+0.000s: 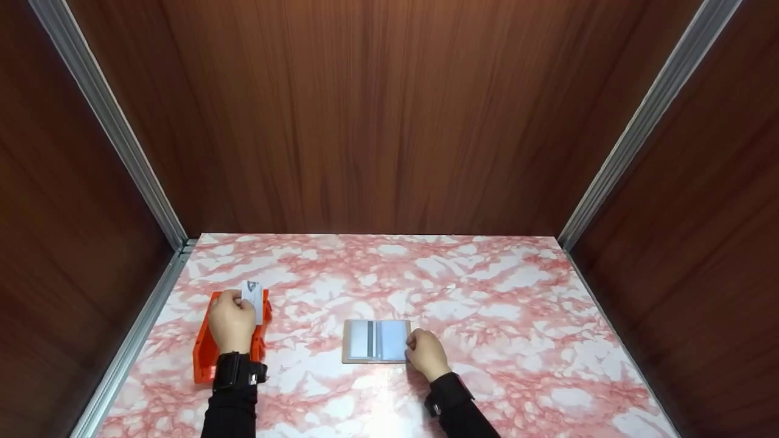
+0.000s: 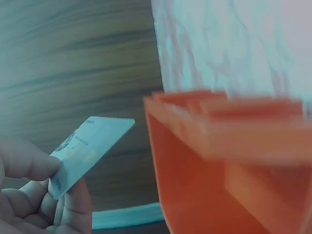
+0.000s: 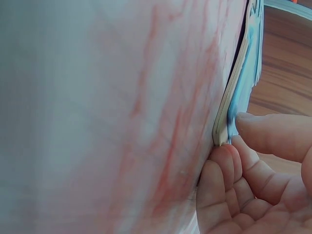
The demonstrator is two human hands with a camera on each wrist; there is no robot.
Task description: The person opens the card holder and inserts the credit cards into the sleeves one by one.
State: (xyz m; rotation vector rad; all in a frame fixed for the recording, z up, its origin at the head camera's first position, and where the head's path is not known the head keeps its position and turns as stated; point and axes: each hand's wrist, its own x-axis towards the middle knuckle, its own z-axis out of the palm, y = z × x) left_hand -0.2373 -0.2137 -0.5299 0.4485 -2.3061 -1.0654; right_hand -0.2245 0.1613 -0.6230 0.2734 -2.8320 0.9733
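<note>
My left hand (image 1: 231,321) pinches a white card (image 2: 92,148) between thumb and fingers, with a dark emblem and small print on it. The card is tilted above an orange plastic bin (image 1: 201,353), which my hand partly covers. Near the middle of the table lies an open card holder (image 1: 360,340) with clear plastic sleeves and a tan border. My right hand (image 1: 428,354) is at its right edge; in the right wrist view the thumb and fingers pinch the corner of the sleeves and cover (image 3: 225,114).
The table (image 1: 487,292) has a red and white marbled top. Brown wood-grain panels (image 1: 377,121) stand behind it and at both sides, joined by grey metal rails (image 1: 645,121). The bin stands near the table's left edge.
</note>
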